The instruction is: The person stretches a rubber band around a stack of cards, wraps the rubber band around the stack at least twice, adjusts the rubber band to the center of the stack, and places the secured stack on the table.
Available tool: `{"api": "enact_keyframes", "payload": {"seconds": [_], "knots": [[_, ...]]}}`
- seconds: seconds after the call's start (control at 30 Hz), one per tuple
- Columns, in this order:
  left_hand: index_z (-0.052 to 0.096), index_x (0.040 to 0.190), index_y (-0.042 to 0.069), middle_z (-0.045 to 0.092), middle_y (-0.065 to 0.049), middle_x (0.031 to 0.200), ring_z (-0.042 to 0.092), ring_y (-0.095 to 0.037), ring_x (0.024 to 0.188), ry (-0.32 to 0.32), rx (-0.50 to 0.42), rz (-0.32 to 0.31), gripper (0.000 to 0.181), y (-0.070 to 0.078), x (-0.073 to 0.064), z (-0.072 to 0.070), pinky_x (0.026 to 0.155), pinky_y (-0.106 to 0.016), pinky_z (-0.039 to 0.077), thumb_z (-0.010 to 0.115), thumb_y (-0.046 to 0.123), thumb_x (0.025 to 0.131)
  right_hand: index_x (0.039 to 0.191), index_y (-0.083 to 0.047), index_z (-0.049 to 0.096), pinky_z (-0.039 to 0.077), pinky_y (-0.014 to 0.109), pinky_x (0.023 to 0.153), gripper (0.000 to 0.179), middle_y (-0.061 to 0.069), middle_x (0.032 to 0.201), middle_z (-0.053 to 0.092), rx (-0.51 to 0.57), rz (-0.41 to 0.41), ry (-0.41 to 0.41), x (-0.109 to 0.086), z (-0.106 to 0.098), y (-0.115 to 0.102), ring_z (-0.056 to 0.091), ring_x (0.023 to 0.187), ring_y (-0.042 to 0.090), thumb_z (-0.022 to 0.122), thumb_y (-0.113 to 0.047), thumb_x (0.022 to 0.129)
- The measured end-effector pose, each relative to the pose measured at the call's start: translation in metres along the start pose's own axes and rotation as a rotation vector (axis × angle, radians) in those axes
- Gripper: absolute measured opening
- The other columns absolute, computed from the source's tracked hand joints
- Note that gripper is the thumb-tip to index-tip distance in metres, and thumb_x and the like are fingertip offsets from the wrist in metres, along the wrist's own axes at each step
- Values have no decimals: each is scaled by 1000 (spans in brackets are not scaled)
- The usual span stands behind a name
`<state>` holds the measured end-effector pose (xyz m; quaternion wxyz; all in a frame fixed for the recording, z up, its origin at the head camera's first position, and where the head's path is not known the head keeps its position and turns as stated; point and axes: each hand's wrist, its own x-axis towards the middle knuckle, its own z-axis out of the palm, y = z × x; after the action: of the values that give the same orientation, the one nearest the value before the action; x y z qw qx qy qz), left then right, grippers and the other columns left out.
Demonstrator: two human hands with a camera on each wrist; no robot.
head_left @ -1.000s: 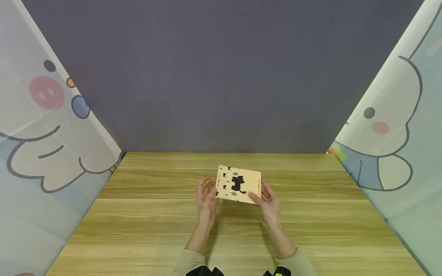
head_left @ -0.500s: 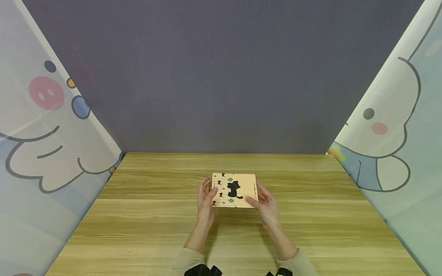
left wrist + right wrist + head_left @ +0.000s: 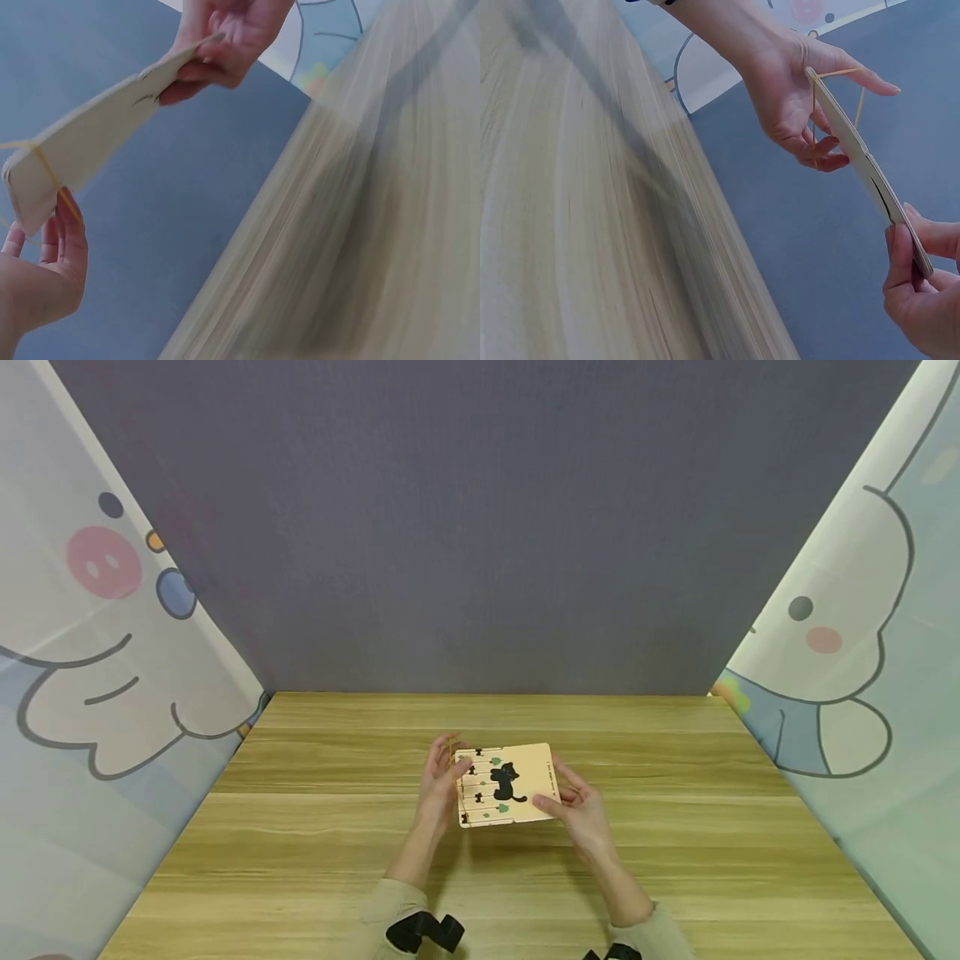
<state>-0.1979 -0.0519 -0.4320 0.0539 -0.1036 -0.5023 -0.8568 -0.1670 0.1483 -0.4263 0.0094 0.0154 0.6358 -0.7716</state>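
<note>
A cream notebook (image 3: 532, 768) with a black cat, green leaves and thin lines on its cover is held above the table. My right hand (image 3: 583, 817) pinches its right end, thumb on the cover and fingers behind. My left hand (image 3: 437, 789) is at the other end, its thumb over the cover's edge. A thin yellow rubber band (image 3: 814, 112) loops around that end, and the left fingers and thumb hold it stretched away from the notebook. In the left wrist view the band (image 3: 47, 166) crosses the notebook's face close to the left fingertips.
A wood-grain table (image 3: 300, 860) lies beneath both hands. Behind it rises a dark grey panel (image 3: 480, 527). Cartoon-printed curtains (image 3: 97, 677) stand along both sides. Black wrist straps (image 3: 423, 931) sit over beige sleeves.
The notebook has moved left and toward the person, and its tilt has changed. The left hand's fingers have shifted at its left end, where the stretched band now shows. The right hand keeps its grip.
</note>
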Motion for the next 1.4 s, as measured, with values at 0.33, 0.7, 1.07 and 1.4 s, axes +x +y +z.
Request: {"api": "enact_keyframes", "payload": {"seconds": [0.33, 0.7, 1.07, 1.4], "knots": [[34, 127, 1, 48, -12, 108, 55, -19, 88, -93, 101, -63, 56, 14, 25, -11, 82, -32, 43, 57, -4, 76, 134, -8, 38, 51, 33, 70, 71, 30, 100, 58, 17, 11, -72, -1, -3, -1, 62, 82, 32, 64, 15, 72], [37, 133, 6, 47, -26, 117, 62, -19, 76, -70, 193, -117, 66, 29, 48, -12, 71, -43, 50, 61, -12, 74, 135, -7, 35, 51, 34, 71, 72, 33, 103, 55, 13, 3, -131, -2, -5, -3, 62, 84, 31, 65, 13, 72], [50, 125, 9, 58, -21, 107, 64, -23, 79, -131, 180, 5, 46, 16, 65, -20, 68, -43, 51, 59, -3, 81, 134, -7, 38, 51, 35, 71, 73, 32, 102, 56, -7, 1, -102, -4, -4, -2, 62, 84, 33, 66, 14, 70], [55, 117, -2, 62, -22, 99, 64, -22, 77, 56, 171, -227, 30, 34, 60, 5, 75, -40, 50, 52, -2, 87, 132, -7, 40, 51, 34, 69, 72, 31, 99, 57, -57, -39, -86, -5, -3, 3, 63, 82, 31, 66, 15, 68]]}}
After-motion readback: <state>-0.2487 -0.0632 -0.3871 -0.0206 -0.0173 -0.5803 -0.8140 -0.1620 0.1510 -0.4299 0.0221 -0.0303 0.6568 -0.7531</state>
